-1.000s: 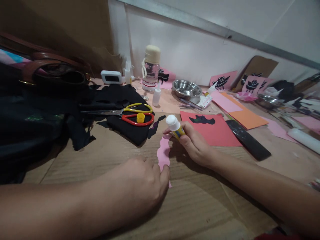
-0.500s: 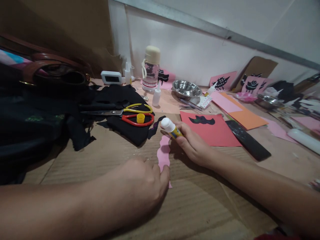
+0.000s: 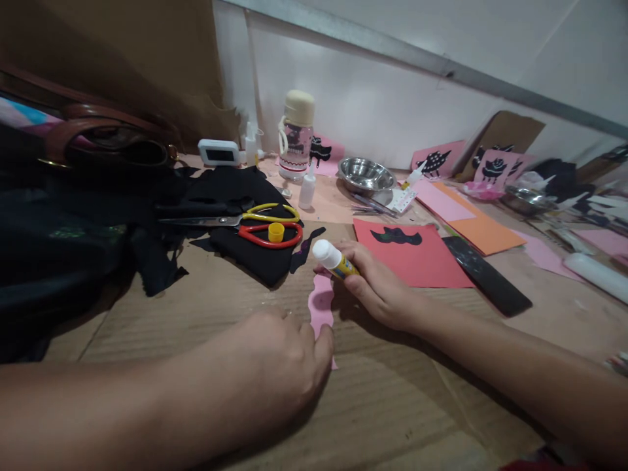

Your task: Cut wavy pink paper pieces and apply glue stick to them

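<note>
A wavy-edged pink paper strip [image 3: 322,302] lies on the cardboard in front of me. My left hand [image 3: 282,353] bends over its lower part, thumb and fingers closed on it against the surface; the fingertips are partly hidden. In my right hand [image 3: 375,281] is a glue stick [image 3: 343,265] with a yellow label, tilted over the strip's far end. Its white end points up and left. To the left of the strip's top is a small wavy black piece [image 3: 307,250].
Scissors [image 3: 240,219] with red and yellow handles rest on black cloth [image 3: 260,265]; a yellow cap [image 3: 275,232] sits within one handle. Red paper [image 3: 417,265] bears a black cutout. Behind stand a water bottle [image 3: 297,134], a glue bottle [image 3: 307,190] and a steel bowl [image 3: 366,175].
My right hand has moved the glue stick slightly down and toward me along the pink strip. My left hand stays in place.
</note>
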Tool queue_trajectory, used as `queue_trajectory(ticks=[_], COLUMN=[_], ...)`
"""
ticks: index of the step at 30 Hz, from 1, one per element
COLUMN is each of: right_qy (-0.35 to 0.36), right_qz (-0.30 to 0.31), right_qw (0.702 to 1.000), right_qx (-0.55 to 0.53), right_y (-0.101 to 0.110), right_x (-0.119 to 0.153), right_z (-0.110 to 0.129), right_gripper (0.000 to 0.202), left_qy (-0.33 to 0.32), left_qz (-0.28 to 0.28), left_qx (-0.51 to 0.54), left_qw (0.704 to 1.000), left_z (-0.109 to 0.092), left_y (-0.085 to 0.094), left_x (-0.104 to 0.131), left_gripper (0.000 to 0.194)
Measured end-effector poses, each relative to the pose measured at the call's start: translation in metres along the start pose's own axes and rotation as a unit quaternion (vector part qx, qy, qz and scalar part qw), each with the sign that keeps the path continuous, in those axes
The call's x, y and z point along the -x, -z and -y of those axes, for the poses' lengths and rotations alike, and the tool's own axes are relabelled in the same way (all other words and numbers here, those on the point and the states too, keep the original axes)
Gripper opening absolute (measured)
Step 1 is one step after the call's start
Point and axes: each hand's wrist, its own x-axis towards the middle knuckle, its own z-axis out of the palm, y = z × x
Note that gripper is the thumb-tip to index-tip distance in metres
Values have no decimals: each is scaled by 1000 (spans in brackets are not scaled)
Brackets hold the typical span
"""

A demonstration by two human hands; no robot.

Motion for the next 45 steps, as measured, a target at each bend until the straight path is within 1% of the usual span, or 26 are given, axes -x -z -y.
queue_trajectory(ticks=[4, 7, 11, 13, 17, 22, 24, 28, 32, 34, 37, 39, 41, 43, 45], right_qy=[-15, -57, -91, -99, -127, -156, -157, -125, -124, -130, -137, -139, -140, -141, -142], right_qz=[19, 20, -36, -50, -44, -78, -91, -114, -93, -83, -72, -68, -63, -61, -62], right_qw=[1000, 998, 995, 993, 991, 984, 983, 986, 988, 988, 988, 987, 988, 988, 988], right_qx=[9, 10, -27, -44, -1, 26, 9, 4, 24, 28, 30, 31, 30, 27, 25], right_y=[-1, -1, -3, -3, 1, 7, 7, 8, 8, 8, 8, 8, 9, 10, 10], right_x=[-3, -3, 2, 3, -2, -5, -2, 4, 4, 3, 2, 2, 2, 2, 2], right_z=[2, 3, 1, 0, 0, -6, -7, -2, 3, 3, 2, 2, 2, 3, 3], right_gripper=[25, 24, 34, 39, 40, 37, 40, 55, 61, 63, 62, 60, 56, 53, 52], left_qy=[-6, -6, -7, -11, -10, 2, 5, 6, 2, 7, 2, -25, -47, -40, -2], left_qz=[1, 6, 15, 22, 15, 14, 12, 1, -3, -16, -17, -4, -7, -22, -39], left_qx=[1, 6, 10, 13, 12, 2, 4, 8, 0, -4, -10, -3, 13, 31, 44], left_qw=[1000, 1000, 1000, 1000, 1000, 1000, 1000, 1000, 1000, 1000, 1000, 1000, 999, 998, 998], left_z=[1, 0, 0, 0, 0, 0, -1, -1, -1, -1, -4, -7, -8, -3, 8], left_y=[0, 1, 1, 1, 3, 2, 0, -2, -4, -4, 2, 11, 20, 25, 24], left_x=[0, 0, 0, -1, -2, 0, 1, 2, 1, 1, 3, 4, 5, 5, 4], left_gripper=[35, 32, 31, 30, 29, 30, 31, 29, 31, 32, 31, 35, 39, 39, 36])
